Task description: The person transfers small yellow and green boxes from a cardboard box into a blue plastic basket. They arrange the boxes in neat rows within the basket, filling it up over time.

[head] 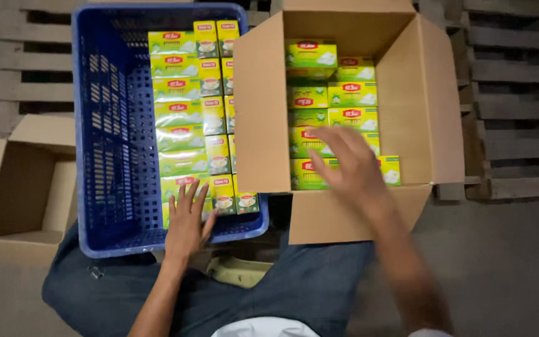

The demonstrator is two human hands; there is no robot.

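Observation:
My left hand point(188, 223) lies flat, fingers spread, on the nearest yellow-green boxes point(181, 138) stacked in rows inside a blue plastic crate point(104, 143). My right hand point(349, 164), blurred by motion and with fingers apart, hovers over more yellow-green boxes point(329, 93) packed inside an open cardboard carton point(260, 118) to the right of the crate. It holds nothing that I can see. I sit behind both containers, my legs in dark trousers under them.
An empty open cardboard carton point(14, 193) stands on the floor at the left. Wooden pallets point(519, 100) lie behind and to the right of the containers. Grey concrete floor shows at lower right.

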